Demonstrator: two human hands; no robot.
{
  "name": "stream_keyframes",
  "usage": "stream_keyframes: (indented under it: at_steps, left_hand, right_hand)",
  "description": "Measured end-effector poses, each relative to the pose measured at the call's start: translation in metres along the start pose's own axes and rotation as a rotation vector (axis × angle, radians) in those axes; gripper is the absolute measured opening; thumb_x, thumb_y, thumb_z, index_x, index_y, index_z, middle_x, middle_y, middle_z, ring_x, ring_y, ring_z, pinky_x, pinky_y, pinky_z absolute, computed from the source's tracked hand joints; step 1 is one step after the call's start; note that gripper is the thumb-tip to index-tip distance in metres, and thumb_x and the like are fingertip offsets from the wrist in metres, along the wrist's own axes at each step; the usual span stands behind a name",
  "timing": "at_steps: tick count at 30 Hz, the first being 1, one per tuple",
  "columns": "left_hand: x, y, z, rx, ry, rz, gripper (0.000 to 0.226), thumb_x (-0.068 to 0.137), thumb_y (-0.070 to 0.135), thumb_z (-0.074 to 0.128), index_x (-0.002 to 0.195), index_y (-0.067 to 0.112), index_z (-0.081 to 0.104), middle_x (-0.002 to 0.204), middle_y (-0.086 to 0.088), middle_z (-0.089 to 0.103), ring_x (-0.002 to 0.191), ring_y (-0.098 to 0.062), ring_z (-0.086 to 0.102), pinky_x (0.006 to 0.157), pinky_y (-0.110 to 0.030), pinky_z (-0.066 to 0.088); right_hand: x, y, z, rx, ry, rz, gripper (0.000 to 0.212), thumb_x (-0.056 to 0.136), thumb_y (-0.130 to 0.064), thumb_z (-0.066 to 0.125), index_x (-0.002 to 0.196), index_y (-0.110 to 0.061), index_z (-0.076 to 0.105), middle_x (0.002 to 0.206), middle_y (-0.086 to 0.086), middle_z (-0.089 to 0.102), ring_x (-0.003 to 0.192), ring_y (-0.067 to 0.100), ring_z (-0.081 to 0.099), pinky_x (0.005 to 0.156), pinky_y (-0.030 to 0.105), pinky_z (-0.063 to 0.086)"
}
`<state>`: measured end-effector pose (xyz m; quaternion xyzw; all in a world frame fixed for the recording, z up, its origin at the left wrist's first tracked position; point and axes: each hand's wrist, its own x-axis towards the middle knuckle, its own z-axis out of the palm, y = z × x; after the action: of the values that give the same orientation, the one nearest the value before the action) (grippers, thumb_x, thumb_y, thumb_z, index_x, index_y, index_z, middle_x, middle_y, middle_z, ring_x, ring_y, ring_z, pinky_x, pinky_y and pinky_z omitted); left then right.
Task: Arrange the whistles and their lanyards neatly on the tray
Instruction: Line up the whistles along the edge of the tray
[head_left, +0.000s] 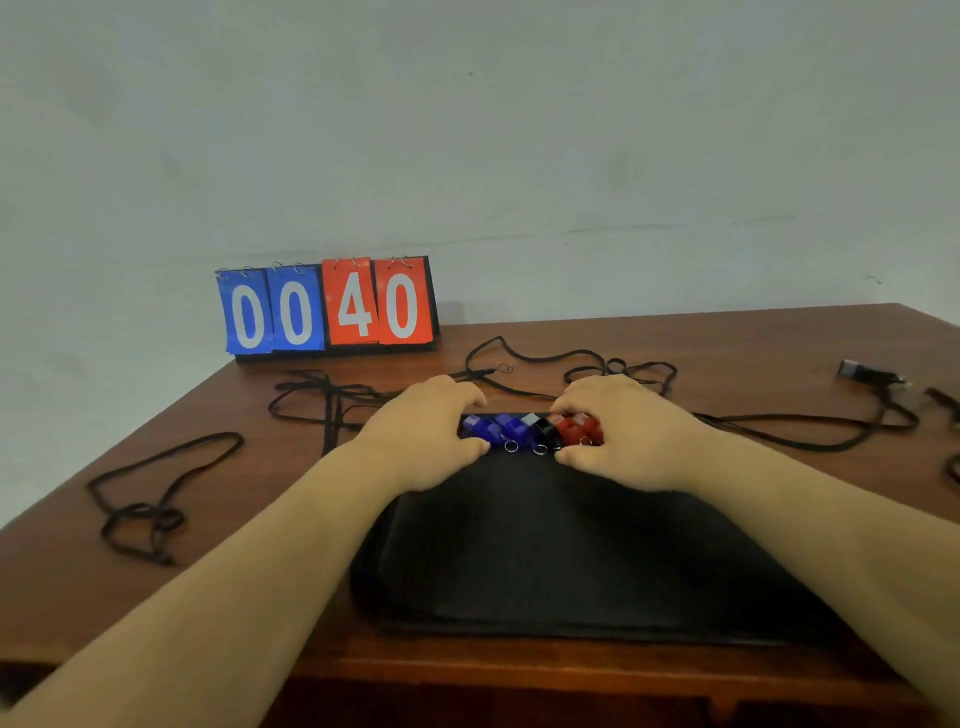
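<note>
Table (727, 343): brown wood, carrying everything; a flip scoreboard (327, 306) stood at its far left edge reading 00 and 40.
Tray (561, 545): black and flat, square in front of the person, most of its surface bare.
Cords (161, 493): black lanyards were strewn on the wood, off the tray, one bunch at the near left, more tangled beyond the tray's far edge (571, 358) and trailing away right.
Left hand (431, 436): it sat at the left end of the row, fingers curled over, thumb tucked against the blue whistles (493, 428); pressing rather than pinching, by the look of it.
Right hand (618, 431): mirrored at the right end, curled around the red whistles (579, 428), thumb low on the near side.
Whistles: a tight row along the tray's far edge, blue at left, one black whistle (543, 428) in the middle, red at right, key rings pointing toward the person.
Key relation: the row's long axis ran left to right, straight between the two hands, each equally near its own end, so squeezing inward would square the line up.
Odd one out: a small dark item (857, 370) lay far right, too blurred to name.
Still to do: the cords, probably.
</note>
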<state>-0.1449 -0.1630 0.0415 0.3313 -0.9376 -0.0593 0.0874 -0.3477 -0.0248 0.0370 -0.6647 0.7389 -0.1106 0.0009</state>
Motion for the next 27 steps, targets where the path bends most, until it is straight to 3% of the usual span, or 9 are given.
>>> stream_keyframes:
  at_steps: [4, 9, 14, 27]
  left_hand:
    - [-0.039, 0.006, 0.0, 0.015, -0.029, -0.022, 0.057, 0.092, 0.049, 0.069, 0.144, 0.035, 0.05, 0.145, 0.006, 0.05, 0.131, -0.015, 0.049, 0.109, -0.038, 0.045]
    - [-0.078, 0.012, -0.003, 0.038, -0.054, -0.042, 0.059, 0.094, 0.051, 0.065, 0.147, 0.034, 0.047, 0.148, 0.005, 0.047, 0.136, -0.018, 0.045, 0.11, -0.042, 0.044]
    - [-0.097, 0.025, -0.004, 0.062, -0.08, -0.028, 0.056, 0.096, 0.05, 0.063, 0.147, 0.034, 0.047, 0.151, 0.003, 0.044, 0.138, -0.02, 0.044, 0.112, -0.043, 0.043]
    - [-0.024, 0.141, 0.015, 0.107, -0.097, 0.245, 0.056, 0.095, 0.05, 0.063, 0.146, 0.032, 0.048, 0.141, 0.002, 0.05, 0.127, -0.019, 0.051, 0.108, -0.042, 0.046]
  right_hand:
    - [-0.011, -0.018, -0.011, -0.02, -0.032, -0.031, 0.053, 0.087, -0.059, 0.064, 0.133, -0.035, 0.058, 0.125, -0.012, 0.06, 0.112, 0.012, 0.055, 0.101, 0.034, 0.047]
    - [-0.034, -0.035, -0.013, -0.024, -0.054, -0.032, 0.066, 0.089, -0.059, 0.064, 0.148, -0.033, 0.047, 0.149, -0.009, 0.049, 0.135, 0.015, 0.045, 0.112, 0.035, 0.038]
    - [-0.062, -0.038, -0.019, -0.036, -0.095, 0.002, 0.066, 0.091, -0.057, 0.062, 0.15, -0.033, 0.044, 0.155, -0.007, 0.045, 0.14, 0.016, 0.042, 0.115, 0.038, 0.036]
    - [-0.139, 0.071, -0.056, 0.002, -0.042, 0.255, 0.062, 0.092, -0.053, 0.063, 0.148, -0.031, 0.047, 0.153, -0.006, 0.047, 0.137, 0.016, 0.046, 0.112, 0.033, 0.036]
